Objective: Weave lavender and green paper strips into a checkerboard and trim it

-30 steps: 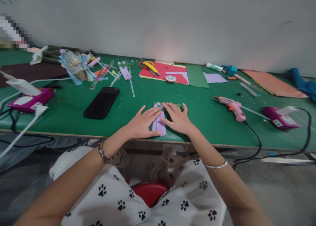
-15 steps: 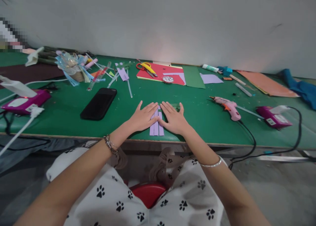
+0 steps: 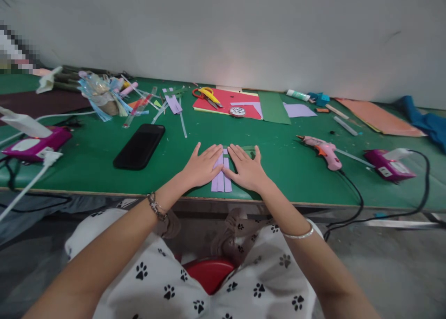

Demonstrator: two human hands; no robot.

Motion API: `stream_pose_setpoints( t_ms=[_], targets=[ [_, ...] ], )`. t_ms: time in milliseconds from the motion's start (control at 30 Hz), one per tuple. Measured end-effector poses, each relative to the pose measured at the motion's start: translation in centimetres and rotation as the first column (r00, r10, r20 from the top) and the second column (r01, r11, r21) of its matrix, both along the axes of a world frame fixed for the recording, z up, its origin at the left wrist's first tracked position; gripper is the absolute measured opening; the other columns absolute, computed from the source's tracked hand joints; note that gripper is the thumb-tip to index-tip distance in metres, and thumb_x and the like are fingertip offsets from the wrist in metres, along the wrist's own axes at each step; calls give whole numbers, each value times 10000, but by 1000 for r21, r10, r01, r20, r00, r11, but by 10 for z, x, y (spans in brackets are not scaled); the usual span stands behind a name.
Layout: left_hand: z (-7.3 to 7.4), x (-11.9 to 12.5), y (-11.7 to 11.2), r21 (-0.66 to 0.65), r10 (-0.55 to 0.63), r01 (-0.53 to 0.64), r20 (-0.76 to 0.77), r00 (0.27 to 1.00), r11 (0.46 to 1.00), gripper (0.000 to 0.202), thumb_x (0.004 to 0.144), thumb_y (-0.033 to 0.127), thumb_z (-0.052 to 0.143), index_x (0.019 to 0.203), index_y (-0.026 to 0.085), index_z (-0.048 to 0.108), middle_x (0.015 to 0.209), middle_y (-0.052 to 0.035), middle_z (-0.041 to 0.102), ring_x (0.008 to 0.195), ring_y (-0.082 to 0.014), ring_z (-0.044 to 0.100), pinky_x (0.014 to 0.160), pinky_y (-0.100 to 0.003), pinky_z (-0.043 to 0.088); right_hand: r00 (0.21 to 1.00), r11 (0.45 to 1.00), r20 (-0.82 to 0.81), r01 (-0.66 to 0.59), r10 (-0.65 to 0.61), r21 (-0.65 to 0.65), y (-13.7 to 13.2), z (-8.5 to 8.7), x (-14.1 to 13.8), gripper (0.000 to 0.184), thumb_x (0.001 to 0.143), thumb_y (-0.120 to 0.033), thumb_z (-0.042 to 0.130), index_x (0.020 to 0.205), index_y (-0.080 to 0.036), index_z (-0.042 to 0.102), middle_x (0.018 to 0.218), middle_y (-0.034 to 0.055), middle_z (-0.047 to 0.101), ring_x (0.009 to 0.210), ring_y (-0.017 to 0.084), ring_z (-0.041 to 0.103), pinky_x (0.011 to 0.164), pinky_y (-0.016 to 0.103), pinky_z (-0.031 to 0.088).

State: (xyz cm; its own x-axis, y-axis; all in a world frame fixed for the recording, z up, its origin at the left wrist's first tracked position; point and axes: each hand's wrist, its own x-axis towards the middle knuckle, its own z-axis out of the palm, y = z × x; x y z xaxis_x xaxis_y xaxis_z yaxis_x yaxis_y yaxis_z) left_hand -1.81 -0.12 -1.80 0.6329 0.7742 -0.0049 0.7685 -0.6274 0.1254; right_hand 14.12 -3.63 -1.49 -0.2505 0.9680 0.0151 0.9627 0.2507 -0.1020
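Your left hand point(image 3: 203, 166) lies flat, palm down, close to the near edge of the green table point(image 3: 278, 179), its fingers extended and clasping nothing. It covers the left side of the lilac paper piece point(image 3: 220, 183), which is cut into long strips and lies flat between your 2 hands. Your right hand point(image 3: 245, 169) is likewise spread, gripping nothing, and rests at the right side of the same piece; your 2 thumbs come close together over it. Narrow green strips point(image 3: 248, 148) show at the far end and project to the right by your right fingers; how they cross the lilac is partly hidden and cannot be fully verified. To the left lies a black phone point(image 3: 139, 146). To the right, a pink glue gun point(image 3: 324, 152) points left, near a magenta power box point(image 3: 387, 166). Farther off, yellow-handled scissors point(image 3: 210, 96) rest on a red sheet point(image 3: 220, 112).
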Motion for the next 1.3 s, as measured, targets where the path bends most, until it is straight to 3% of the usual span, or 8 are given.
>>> stream_pose_setpoints(
  t_ms=[233, 433, 700, 867, 1067, 1300],
  targets=[
    [0, 0, -1, -4, 7, -7, -3, 1000, 1000, 560, 902, 335, 209, 1404, 91, 252, 1465, -99, 269, 1356, -223, 226, 1107, -509, 44, 999, 998, -8, 39, -40, -51, -1, 2, -2, 667, 874, -550, 146, 1422, -180, 231, 1492, 37, 169, 1372, 224, 169, 1066, 601, 57],
    [0, 0, -1, -7, 10, -10, 18, 1000, 1000, 576, 891, 330, 212, 1403, 69, 247, 1459, -119, 278, 1350, -242, 239, 1103, -525, 45, 999, 998, 12, 47, -46, -37, -1, 2, -3, 659, 878, -553, 135, 1421, -194, 241, 1491, 33, 183, 1369, 234, 180, 1065, 606, 25],
    [0, -2, 1, -28, -15, 15, 6, 1000, 999, 585, 885, 359, 249, 1408, 98, 235, 1475, -109, 246, 1360, -228, 210, 1112, -471, 60, 999, 998, -9, 46, -46, -39, -1, 1, -3, 681, 869, -579, 131, 1422, -197, 241, 1491, 38, 189, 1363, 260, 194, 1055, 624, 27],
    [3, -13, 9, -59, -59, 60, 28, 998, 996, 671, 863, 444, 309, 1421, 96, 180, 1480, -110, 236, 1358, -235, 214, 1116, -446, 43, 999, 998, 17, 43, -42, -44, 0, 2, -2, 682, 864, -579, 166, 1427, -200, 226, 1494, 43, 180, 1367, 262, 179, 1063, 607, 30],
    [10, -36, 18, -102, 40, -31, 91, 995, 994, 716, 869, 505, 246, 1438, 105, 77, 1502, -108, 149, 1376, -228, 149, 1108, -463, 62, 999, 998, 27, 44, -43, -49, -1, 2, -3, 679, 865, -556, 189, 1427, -176, 218, 1495, 40, 166, 1374, 235, 160, 1075, 585, 11],
    [7, -33, 11, -98, -112, 112, 4, 994, 989, 806, 835, 618, 287, 1445, 133, 84, 1505, -100, 123, 1381, -238, 122, 1109, -450, 4, 999, 998, 25, 42, -41, -38, -1, 2, -2, 669, 864, -552, 200, 1422, -185, 239, 1491, 53, 189, 1369, 232, 180, 1076, 577, 25]
  ],
)
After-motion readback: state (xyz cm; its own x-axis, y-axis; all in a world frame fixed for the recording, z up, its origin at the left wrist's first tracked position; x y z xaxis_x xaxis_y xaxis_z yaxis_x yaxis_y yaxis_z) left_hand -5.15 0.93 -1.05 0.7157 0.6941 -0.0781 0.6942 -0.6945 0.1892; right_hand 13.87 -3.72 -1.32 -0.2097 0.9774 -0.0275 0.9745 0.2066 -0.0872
